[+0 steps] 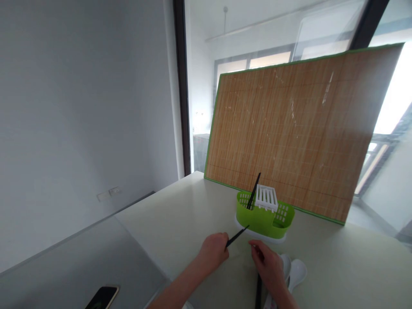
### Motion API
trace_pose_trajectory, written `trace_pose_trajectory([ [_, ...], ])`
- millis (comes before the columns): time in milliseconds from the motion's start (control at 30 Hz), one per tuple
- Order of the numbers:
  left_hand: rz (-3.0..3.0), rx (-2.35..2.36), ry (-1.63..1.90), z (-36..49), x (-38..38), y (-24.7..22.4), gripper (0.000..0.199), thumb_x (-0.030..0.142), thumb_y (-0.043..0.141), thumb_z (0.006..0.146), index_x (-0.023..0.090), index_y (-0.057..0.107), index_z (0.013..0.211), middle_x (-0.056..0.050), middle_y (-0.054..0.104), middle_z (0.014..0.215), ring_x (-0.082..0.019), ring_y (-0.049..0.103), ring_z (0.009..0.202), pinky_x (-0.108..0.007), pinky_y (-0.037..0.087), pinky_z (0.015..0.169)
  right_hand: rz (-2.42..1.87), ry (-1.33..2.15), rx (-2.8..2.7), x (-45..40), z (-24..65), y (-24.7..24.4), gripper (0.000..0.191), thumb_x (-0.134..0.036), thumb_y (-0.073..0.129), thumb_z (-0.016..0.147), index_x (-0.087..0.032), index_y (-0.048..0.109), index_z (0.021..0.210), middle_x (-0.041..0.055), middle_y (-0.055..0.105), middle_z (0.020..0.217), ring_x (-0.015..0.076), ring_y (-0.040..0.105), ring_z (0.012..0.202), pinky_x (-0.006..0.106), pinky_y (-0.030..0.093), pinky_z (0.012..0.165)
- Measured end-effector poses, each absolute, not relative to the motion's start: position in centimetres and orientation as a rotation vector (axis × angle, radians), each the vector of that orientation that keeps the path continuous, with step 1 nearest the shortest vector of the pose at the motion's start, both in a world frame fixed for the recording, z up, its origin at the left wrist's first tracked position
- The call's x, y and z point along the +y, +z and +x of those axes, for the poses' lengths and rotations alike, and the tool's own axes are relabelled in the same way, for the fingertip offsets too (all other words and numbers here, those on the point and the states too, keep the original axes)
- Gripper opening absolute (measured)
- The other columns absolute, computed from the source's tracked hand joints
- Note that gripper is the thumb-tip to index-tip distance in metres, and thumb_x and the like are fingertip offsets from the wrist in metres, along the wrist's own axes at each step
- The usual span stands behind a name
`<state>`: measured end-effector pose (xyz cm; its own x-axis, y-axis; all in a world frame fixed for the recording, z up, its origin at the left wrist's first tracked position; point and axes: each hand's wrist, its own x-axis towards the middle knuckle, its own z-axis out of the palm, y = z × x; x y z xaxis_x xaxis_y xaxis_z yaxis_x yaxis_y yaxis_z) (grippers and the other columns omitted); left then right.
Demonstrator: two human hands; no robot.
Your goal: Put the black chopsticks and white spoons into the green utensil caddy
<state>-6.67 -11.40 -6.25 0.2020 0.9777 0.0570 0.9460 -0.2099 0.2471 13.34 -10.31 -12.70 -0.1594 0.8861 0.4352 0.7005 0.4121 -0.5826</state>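
Observation:
My left hand (214, 251) is closed around black chopsticks (237, 237), their tips angled up to the right toward the green cutlery basket (262, 221). Other black chopsticks (253, 193) lean upright in the basket's left compartment. My right hand (265, 259) is curled, thumb and forefinger close together, just in front of the basket; what it holds, if anything, is hidden. A black stick (258, 289) runs down from beneath that hand. Beside it lie white spoons (298, 271), partly covered by the right hand and wrist.
A white slotted rack (266, 197) forms the basket's raised middle. Behind the basket, a bamboo mat board (283, 137) with green edging leans against the glass. On the grey surface (96, 257) at left lies a phone (103, 297). The white table (180, 214) borders it.

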Motion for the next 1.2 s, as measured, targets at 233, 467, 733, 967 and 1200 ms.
trace_pose_trajectory([
  [233, 2.093, 1.385, 0.98, -4.8, -11.4, -2.7, 0.024, 0.017, 0.047, 0.072, 0.015, 0.063, 0.089, 0.002, 0.06, 0.067, -0.011, 0.052, 0.058, -0.02, 0.04, 0.056, -1.181, 0.545, -2.143, -11.4, 11.4, -12.4, 0.027, -0.037, 0.055, 0.078, -0.022, 0.057, 0.1, -0.0049, 0.059, 0.064, 0.0116, 0.05, 0.05, 0.022, 0.036, 0.05],
  [467, 1.907, 1.177, 1.236, -2.9, -11.9, -3.6, 0.021, 0.015, 0.051, 0.072, 0.017, 0.064, 0.088, 0.001, 0.06, 0.076, -0.009, 0.053, 0.064, -0.017, 0.044, 0.058, -1.117, 0.444, -2.106, -11.1, 11.2, -12.8, 0.023, -0.034, 0.043, 0.086, -0.019, 0.056, 0.075, -0.0001, 0.058, 0.067, 0.0134, 0.052, 0.058, 0.023, 0.037, 0.054],
  [733, 1.779, 1.078, 1.205, -3.3, -11.7, -3.6, 0.015, 0.025, 0.055, 0.076, 0.016, 0.062, 0.085, 0.001, 0.058, 0.072, -0.008, 0.053, 0.059, -0.016, 0.046, 0.053, -1.203, 0.337, -2.068, -10.7, 11.5, -12.9, 0.024, -0.038, 0.045, 0.086, -0.021, 0.055, 0.073, -0.0014, 0.057, 0.066, 0.0135, 0.054, 0.056, 0.023, 0.039, 0.055],
  [967, 1.684, 1.023, 1.224, -3.5, -11.3, -3.9, 0.021, 0.032, 0.057, 0.077, 0.014, 0.062, 0.086, 0.001, 0.057, 0.071, -0.007, 0.053, 0.053, -0.018, 0.048, 0.048, -1.19, 0.356, -2.088, -10.6, 11.7, -13.4, 0.019, -0.036, 0.046, 0.085, -0.022, 0.052, 0.073, -0.0025, 0.056, 0.066, 0.0134, 0.054, 0.056, 0.023, 0.039, 0.054],
  [1200, 1.659, 0.983, 1.228, -3.8, -11.3, -4.1, 0.022, 0.031, 0.059, 0.076, 0.014, 0.064, 0.088, 0.0, 0.059, 0.074, -0.008, 0.054, 0.056, -0.019, 0.049, 0.05, -1.136, 0.39, -2.134, -10.5, 11.8, -13.4, 0.019, -0.033, 0.043, 0.087, -0.021, 0.054, 0.076, -0.0016, 0.055, 0.07, 0.0137, 0.054, 0.059, 0.024, 0.04, 0.057],
])
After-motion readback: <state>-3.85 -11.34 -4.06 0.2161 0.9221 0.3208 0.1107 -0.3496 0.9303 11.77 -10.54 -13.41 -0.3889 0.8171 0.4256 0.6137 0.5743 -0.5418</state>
